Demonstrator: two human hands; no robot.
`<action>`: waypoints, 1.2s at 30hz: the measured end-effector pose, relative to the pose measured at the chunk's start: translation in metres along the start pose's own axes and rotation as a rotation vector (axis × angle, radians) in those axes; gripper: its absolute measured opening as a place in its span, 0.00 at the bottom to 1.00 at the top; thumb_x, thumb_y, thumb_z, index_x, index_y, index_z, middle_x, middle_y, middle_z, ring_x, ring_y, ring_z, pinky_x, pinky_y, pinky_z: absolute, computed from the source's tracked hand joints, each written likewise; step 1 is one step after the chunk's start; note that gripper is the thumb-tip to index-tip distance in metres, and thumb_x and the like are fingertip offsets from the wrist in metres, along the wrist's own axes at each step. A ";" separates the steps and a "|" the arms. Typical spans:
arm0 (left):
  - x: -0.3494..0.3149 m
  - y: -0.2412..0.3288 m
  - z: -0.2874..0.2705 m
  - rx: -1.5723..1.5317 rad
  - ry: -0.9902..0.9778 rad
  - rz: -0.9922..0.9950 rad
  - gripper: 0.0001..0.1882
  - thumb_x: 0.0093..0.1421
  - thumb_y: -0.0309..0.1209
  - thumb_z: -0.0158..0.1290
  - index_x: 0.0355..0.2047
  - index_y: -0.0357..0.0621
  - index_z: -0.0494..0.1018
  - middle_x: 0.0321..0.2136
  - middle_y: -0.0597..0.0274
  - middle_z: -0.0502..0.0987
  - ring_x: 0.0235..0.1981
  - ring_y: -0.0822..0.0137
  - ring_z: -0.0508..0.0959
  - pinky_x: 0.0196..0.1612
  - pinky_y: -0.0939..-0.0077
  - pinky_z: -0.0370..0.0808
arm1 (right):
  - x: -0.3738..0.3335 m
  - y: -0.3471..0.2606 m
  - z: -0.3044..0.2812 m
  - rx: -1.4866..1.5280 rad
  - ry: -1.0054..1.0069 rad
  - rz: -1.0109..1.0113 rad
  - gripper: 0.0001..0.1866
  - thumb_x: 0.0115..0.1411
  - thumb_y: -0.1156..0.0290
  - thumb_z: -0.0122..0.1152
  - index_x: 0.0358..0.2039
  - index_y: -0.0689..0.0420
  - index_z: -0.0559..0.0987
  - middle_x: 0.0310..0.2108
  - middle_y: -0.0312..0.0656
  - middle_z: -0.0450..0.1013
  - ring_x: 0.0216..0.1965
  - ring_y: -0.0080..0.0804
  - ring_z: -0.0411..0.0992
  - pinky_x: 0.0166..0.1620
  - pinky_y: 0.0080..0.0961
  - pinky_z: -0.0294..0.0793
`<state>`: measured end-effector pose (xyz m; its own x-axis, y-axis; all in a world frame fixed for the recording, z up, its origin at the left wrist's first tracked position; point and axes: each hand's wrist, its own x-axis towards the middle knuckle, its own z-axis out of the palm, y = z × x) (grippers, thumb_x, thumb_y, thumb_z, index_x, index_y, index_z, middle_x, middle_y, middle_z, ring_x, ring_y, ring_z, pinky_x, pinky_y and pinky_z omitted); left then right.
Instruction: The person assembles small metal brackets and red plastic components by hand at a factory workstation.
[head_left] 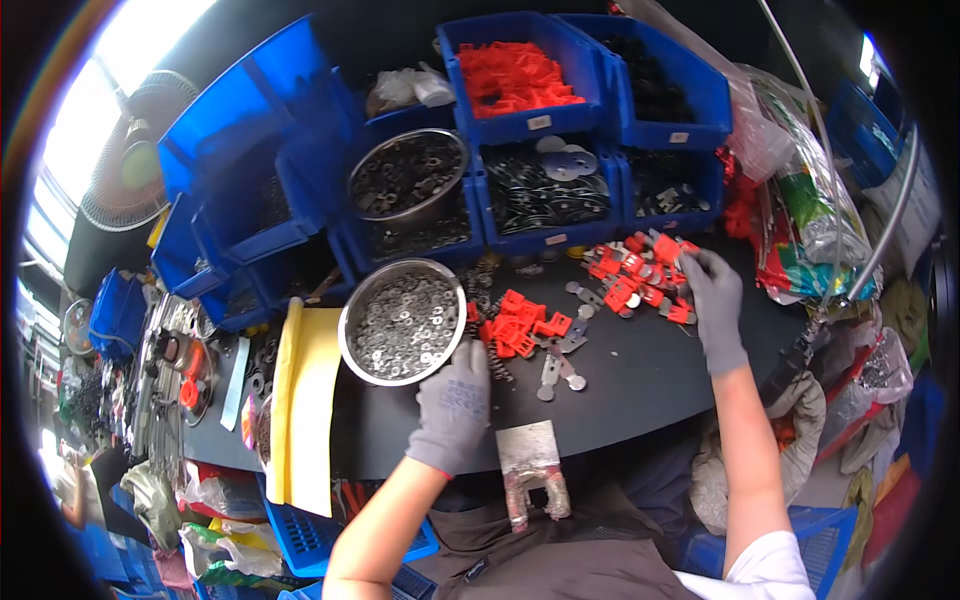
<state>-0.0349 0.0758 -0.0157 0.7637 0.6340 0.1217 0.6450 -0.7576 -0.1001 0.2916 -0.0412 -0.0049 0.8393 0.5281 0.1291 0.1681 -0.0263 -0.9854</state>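
Observation:
My right hand (716, 305), in a grey glove, has its fingers pinched on a red plastic piece (667, 250) at the edge of a pile of red pieces with metal plates (625, 272). My left hand (455, 408), also gloved, is closed beside the round metal bowl of small washers (405, 325); what its fingertips hold is hidden. Just right of that hand lie dark coil springs (498, 368) and a second pile of red plastic pieces (518, 325). Flat metal tabs with round ends (550, 372) rest on the dark table (640, 385) between the hands.
Blue bins hold red pieces (520, 80), black parts (645, 85) and thin metal parts (545, 200). Another metal bowl (410, 175) of dark rings stands on a bin. A metal fixture (530, 460) sits at the table's near edge. Yellow folded card (305, 405) lies at left.

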 end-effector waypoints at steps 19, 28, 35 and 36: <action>-0.012 -0.016 0.020 -0.264 -0.075 -0.136 0.10 0.59 0.28 0.50 0.41 0.44 0.71 0.35 0.50 0.77 0.36 0.50 0.80 0.37 0.57 0.77 | -0.057 0.025 0.063 -0.983 -0.583 -0.744 0.12 0.56 0.66 0.58 0.40 0.47 0.81 0.48 0.41 0.70 0.45 0.38 0.73 0.44 0.37 0.74; -0.049 -0.027 0.039 -0.477 0.187 -0.308 0.21 0.58 0.38 0.57 0.51 0.45 0.73 0.43 0.48 0.75 0.43 0.50 0.77 0.43 0.60 0.75 | -0.081 0.022 0.035 -0.852 -0.638 -0.459 0.11 0.51 0.67 0.63 0.35 0.54 0.78 0.42 0.42 0.71 0.45 0.43 0.71 0.48 0.39 0.70; -0.051 -0.025 0.043 -0.939 0.129 -0.495 0.11 0.59 0.30 0.58 0.39 0.39 0.73 0.32 0.57 0.78 0.35 0.69 0.79 0.37 0.74 0.75 | -0.130 0.002 0.040 -0.608 -0.460 -0.423 0.09 0.53 0.70 0.61 0.34 0.57 0.75 0.33 0.47 0.72 0.38 0.45 0.73 0.40 0.38 0.71; -0.058 -0.021 0.040 -0.938 0.122 -0.490 0.11 0.59 0.30 0.58 0.39 0.39 0.73 0.32 0.57 0.78 0.35 0.69 0.79 0.37 0.74 0.75 | -0.145 -0.012 0.045 -0.501 -0.477 -0.379 0.08 0.54 0.71 0.61 0.34 0.57 0.74 0.31 0.47 0.73 0.36 0.45 0.74 0.38 0.38 0.72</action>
<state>-0.0912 0.0609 -0.0597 0.3852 0.9217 0.0458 0.5613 -0.2734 0.7811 0.1445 -0.0795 -0.0172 0.3850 0.8817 0.2729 0.7066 -0.0913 -0.7017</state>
